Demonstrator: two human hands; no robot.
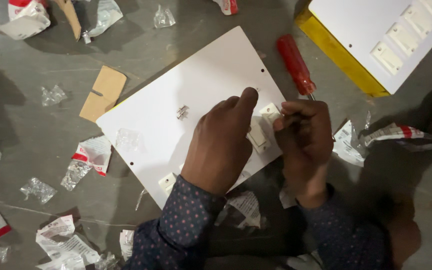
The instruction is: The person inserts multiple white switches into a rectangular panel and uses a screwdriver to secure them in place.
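Left hand (223,142) lies flat on the white board (176,110), fingers spread loosely and pressing down, index tip reaching to the board's far edge just above the switch (257,136); it grips nothing. Right hand (303,135) is curled into a fist at the board's right edge, fingertips pinching at a second small switch (270,112) next to the first; what exactly is between thumb and finger I cannot tell, the knuckles hide it. The hands are close, almost touching over the switches. Red screwdriver (296,65) lies on the floor just beyond the right hand, tip pointing at it, not held. A small metal clip (182,112) sits loose mid-board, and another switch (167,182) is at the near edge by the left sleeve. A second board (376,25), with switches already in a row, sits on a yellow box (336,55) top right. Torn wrappers (93,152) and cardboard (103,92) lie all around on the grey floor. My read on doing it well: keep the left palm weighted so the board doesn't slide, square the switch to its cutout before pushing, press evenly at both ends, not one corner. Keep the loose clip away from the sleeve.
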